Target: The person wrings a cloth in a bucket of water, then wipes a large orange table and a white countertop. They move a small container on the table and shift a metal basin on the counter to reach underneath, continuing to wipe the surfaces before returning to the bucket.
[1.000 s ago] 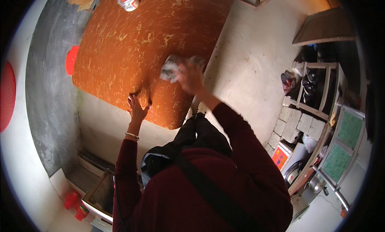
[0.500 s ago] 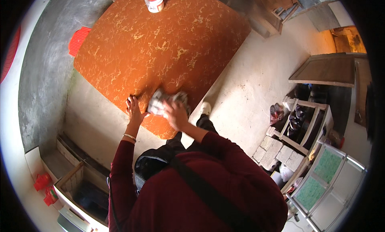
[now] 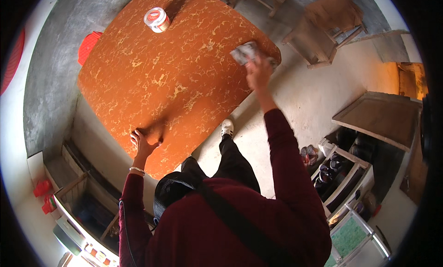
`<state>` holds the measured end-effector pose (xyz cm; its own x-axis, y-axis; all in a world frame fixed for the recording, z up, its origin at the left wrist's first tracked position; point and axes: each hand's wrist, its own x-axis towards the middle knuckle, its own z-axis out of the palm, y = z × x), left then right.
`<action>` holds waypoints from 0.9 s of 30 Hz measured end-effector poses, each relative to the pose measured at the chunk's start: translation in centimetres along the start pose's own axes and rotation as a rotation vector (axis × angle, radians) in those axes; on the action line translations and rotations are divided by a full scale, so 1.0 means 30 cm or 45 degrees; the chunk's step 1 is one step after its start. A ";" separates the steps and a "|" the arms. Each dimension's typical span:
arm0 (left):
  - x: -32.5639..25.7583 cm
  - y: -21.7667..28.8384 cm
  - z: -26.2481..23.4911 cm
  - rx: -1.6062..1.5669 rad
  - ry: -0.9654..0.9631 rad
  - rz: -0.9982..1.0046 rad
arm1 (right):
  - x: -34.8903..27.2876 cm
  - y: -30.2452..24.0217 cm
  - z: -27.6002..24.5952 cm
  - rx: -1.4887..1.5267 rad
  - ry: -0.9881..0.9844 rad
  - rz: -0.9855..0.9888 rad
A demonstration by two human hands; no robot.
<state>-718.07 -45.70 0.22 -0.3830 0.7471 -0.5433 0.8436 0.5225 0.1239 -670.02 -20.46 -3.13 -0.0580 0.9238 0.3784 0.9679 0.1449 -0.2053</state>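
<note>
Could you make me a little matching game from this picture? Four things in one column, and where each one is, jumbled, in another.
Things
1. Crumpled grey-and-white cloth
2. Round red-and-white container
3. Person's bare left hand
4. White shoe

Places
A. At the end of a black trouser leg
B. Under the right hand, near the right corner of the orange-brown, yellow-veined table
C. At the table edge nearest the person
D. Toward the table's far end

Pairs: 1-B, 2-D, 3-C, 4-A
</note>
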 end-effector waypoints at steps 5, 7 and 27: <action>0.027 0.087 -0.017 -0.051 0.018 -0.117 | 0.168 0.244 0.045 -0.054 -0.036 0.199; 0.029 0.056 0.010 -0.054 0.084 -0.130 | 0.116 0.165 0.027 -0.132 -0.098 0.148; 0.075 0.368 -0.046 -0.299 0.248 0.041 | 0.411 0.085 0.076 0.028 -0.233 -0.289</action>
<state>-710.15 -37.68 1.52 -0.4415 0.8178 -0.3692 0.7552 0.5609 0.3394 -668.81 -7.90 -1.06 -0.3177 0.9152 0.2478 0.9197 0.3610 -0.1543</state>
